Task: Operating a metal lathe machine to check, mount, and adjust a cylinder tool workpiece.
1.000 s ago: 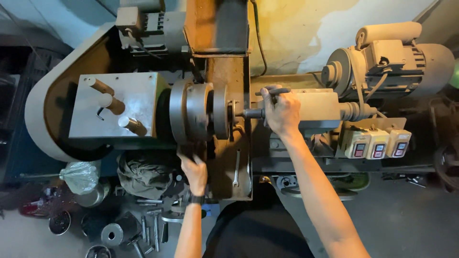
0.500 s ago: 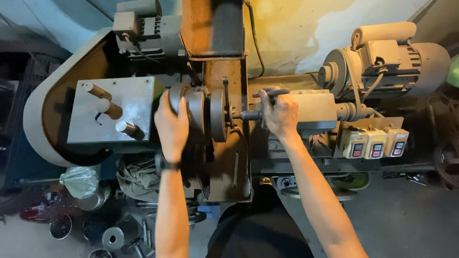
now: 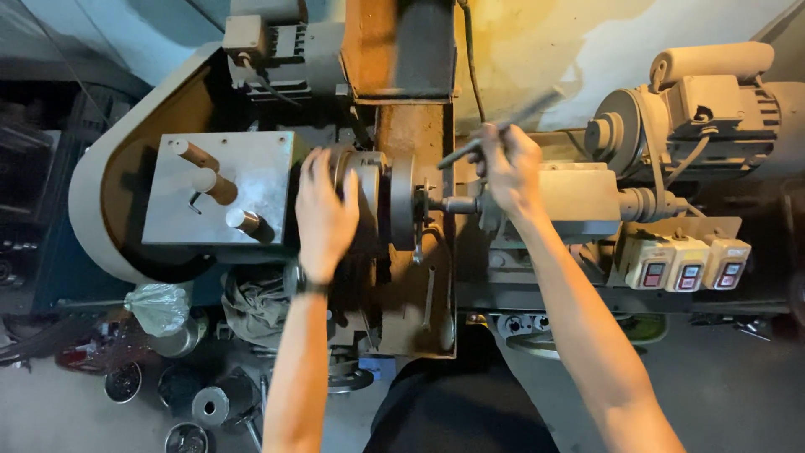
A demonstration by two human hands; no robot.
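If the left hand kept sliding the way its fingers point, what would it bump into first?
The left hand lies flat on the round chuck, fingers pointing up and away from the person. Going straight on, it would probably meet the dark motor housing behind the lathe first, though depth is hard to judge.

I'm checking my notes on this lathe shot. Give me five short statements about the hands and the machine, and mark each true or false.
1. The left hand lies flat on the round chuck. True.
2. The right hand holds a slim metal bar. True.
3. Both hands rest on the switch boxes. False: the three boxes sit untouched, on the machine's right side.
4. The grey plate carries three stubby pegs. True.
5. The left wrist is bare. False: it wears a dark band.
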